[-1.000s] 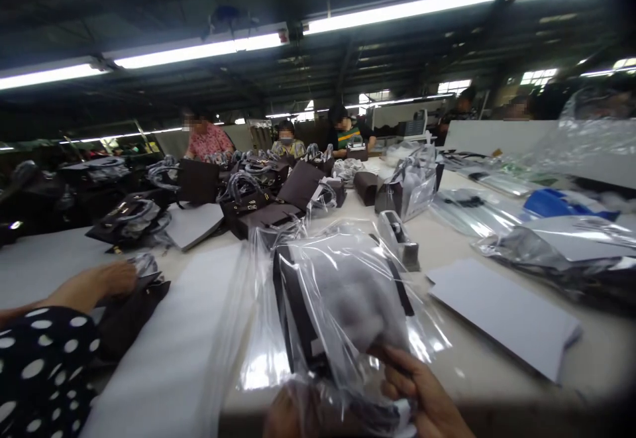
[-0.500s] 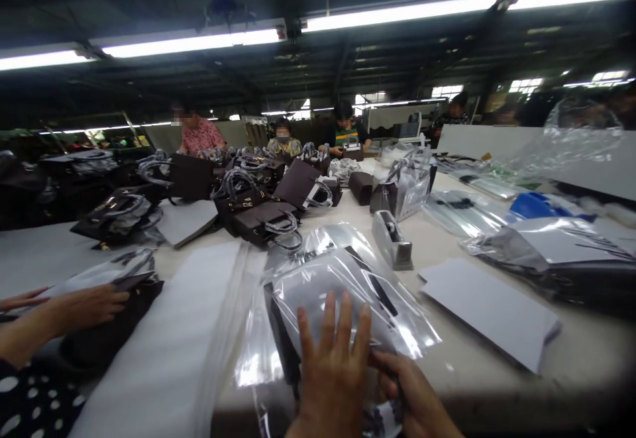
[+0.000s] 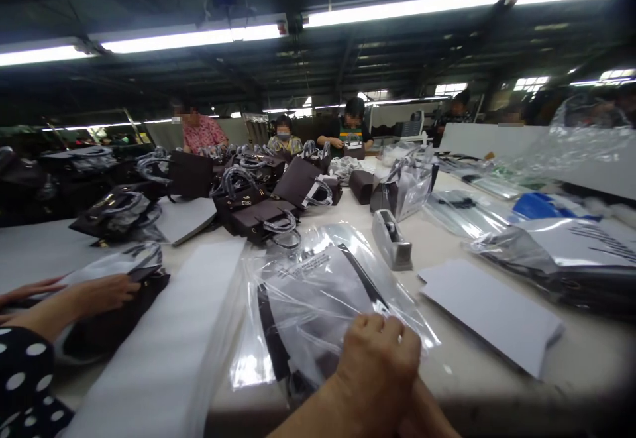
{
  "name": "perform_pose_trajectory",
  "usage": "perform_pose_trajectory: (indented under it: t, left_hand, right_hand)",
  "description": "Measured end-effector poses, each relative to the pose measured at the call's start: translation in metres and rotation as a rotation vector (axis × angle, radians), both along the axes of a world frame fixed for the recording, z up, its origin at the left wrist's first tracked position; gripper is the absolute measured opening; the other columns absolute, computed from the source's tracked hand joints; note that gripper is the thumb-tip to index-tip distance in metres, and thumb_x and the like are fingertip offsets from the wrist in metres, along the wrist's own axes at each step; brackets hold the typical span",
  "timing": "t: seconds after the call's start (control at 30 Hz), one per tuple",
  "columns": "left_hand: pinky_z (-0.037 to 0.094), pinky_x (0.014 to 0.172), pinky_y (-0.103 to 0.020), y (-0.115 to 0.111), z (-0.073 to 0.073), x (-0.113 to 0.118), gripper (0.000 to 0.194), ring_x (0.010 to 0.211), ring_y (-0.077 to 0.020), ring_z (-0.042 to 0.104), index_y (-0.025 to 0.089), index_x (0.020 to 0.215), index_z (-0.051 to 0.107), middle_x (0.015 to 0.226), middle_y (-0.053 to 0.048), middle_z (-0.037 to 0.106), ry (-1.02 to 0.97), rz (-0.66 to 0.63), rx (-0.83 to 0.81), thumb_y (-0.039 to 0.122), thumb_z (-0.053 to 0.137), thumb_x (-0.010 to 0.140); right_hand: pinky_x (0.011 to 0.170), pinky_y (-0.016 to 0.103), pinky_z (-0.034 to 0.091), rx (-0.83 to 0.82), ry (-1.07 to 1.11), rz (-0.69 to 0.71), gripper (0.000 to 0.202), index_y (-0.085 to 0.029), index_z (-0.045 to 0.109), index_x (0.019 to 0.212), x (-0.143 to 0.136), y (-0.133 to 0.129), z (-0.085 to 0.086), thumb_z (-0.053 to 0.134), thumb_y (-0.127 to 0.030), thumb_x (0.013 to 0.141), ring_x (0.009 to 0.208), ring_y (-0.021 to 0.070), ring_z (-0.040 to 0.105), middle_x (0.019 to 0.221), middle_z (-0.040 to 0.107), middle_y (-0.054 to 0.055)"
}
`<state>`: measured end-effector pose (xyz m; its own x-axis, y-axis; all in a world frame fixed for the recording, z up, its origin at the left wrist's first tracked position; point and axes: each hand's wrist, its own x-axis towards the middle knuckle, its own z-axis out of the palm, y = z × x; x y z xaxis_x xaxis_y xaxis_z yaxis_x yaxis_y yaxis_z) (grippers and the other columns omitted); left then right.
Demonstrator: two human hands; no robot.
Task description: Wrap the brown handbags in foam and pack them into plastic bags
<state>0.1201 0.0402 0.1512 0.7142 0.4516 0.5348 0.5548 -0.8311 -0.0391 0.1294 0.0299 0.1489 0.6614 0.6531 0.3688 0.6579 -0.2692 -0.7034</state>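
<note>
A dark handbag inside a clear plastic bag (image 3: 313, 302) lies before me at the table's near edge. White sheeting and printed lettering show through the film. My left hand (image 3: 380, 352) is closed over the right side of the plastic bag, its knuckles up and the film gathered at its fingers. Close behind and below it is my right hand (image 3: 424, 408), mostly covered by the left; its fingers are hidden. More clear plastic lies spread beneath the wrapped handbag.
A tape dispenser (image 3: 392, 239) stands beyond the plastic. White card sheets (image 3: 489, 312) lie to the right, long white foam sheets (image 3: 163, 338) to the left. Dark handbags (image 3: 248, 209) crowd the back left. A co-worker's hand (image 3: 102, 295) handles a handbag at far left.
My left hand has gone from lying flat with fingers spread on the plastic to closed, further right. The lettering on the film has come into view. My right hand is now mostly hidden.
</note>
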Motion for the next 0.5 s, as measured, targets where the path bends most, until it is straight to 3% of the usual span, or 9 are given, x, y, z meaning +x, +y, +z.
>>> perform_pose_trajectory:
  t: [0.07, 0.17, 0.23, 0.33, 0.43, 0.5]
  left_hand:
    - [0.047, 0.064, -0.034, 0.005, 0.005, 0.000, 0.007, 0.076, -0.0193, 0.055, 0.016, 0.081, 0.052, 0.084, -0.003, 0.059, 0.007, 0.027, -0.072, 0.019, 0.056, 0.076]
    - [0.048, 0.066, -0.031, 0.006, 0.002, 0.000, 0.006, 0.075, -0.0176, 0.055, 0.016, 0.077, 0.052, 0.081, -0.003, 0.060, 0.097, -0.112, -0.114, 0.022, 0.054, 0.078]
    - [0.048, 0.064, -0.030, 0.005, -0.005, -0.001, 0.009, 0.070, -0.0162, 0.056, 0.016, 0.072, 0.052, 0.074, -0.001, 0.059, 0.105, -0.163, -0.125, 0.023, 0.053, 0.078]
    - [0.049, 0.068, -0.030, 0.006, -0.012, -0.005, 0.004, 0.075, -0.0166, 0.058, 0.016, 0.074, 0.053, 0.080, -0.003, 0.062, 0.006, -0.110, -0.134, 0.015, 0.050, 0.076]
    - [0.049, 0.076, -0.032, 0.015, -0.012, -0.007, 0.012, 0.087, -0.0184, 0.060, 0.015, 0.082, 0.056, 0.093, -0.007, 0.064, -0.014, -0.079, -0.083, 0.010, 0.047, 0.076]
    - [0.048, 0.083, -0.038, 0.024, -0.010, -0.008, 0.018, 0.095, -0.0217, 0.059, 0.015, 0.093, 0.058, 0.104, -0.009, 0.063, 0.016, 0.009, -0.036, 0.012, 0.047, 0.078]
  right_hand:
    - [0.066, 0.039, 0.026, 0.045, -0.177, -0.033, 0.031, -0.018, 0.057, 0.061, -0.003, 0.004, 0.006, 0.035, -0.001, 0.075, 0.070, 0.0234, 0.041, 0.063, 0.049, 0.010]
    - [0.060, 0.037, 0.024, -0.016, -0.066, -0.012, 0.032, -0.018, 0.056, 0.059, 0.016, 0.004, -0.015, 0.035, -0.004, 0.079, 0.068, 0.0228, 0.038, 0.064, 0.048, 0.011]
    - [0.055, 0.034, 0.020, -0.001, 0.181, 0.162, 0.027, -0.018, 0.055, 0.058, 0.039, 0.003, -0.038, 0.041, -0.009, 0.079, 0.064, 0.0213, 0.036, 0.063, 0.048, 0.011]
    - [0.053, 0.032, 0.021, 0.017, 0.533, 0.500, 0.015, -0.020, 0.059, 0.063, 0.068, 0.010, -0.063, 0.053, -0.014, 0.076, 0.064, 0.0202, 0.038, 0.066, 0.050, 0.010]
    - [0.056, 0.034, 0.031, -0.016, 0.702, 0.695, 0.011, -0.022, 0.061, 0.068, 0.078, 0.025, -0.064, 0.056, -0.020, 0.077, 0.071, 0.0220, 0.045, 0.071, 0.055, 0.010]
    - [0.060, 0.035, 0.037, -0.013, 0.771, 0.812, 0.010, -0.022, 0.062, 0.075, 0.076, 0.038, -0.058, 0.054, -0.027, 0.079, 0.076, 0.0220, 0.050, 0.074, 0.059, 0.008]
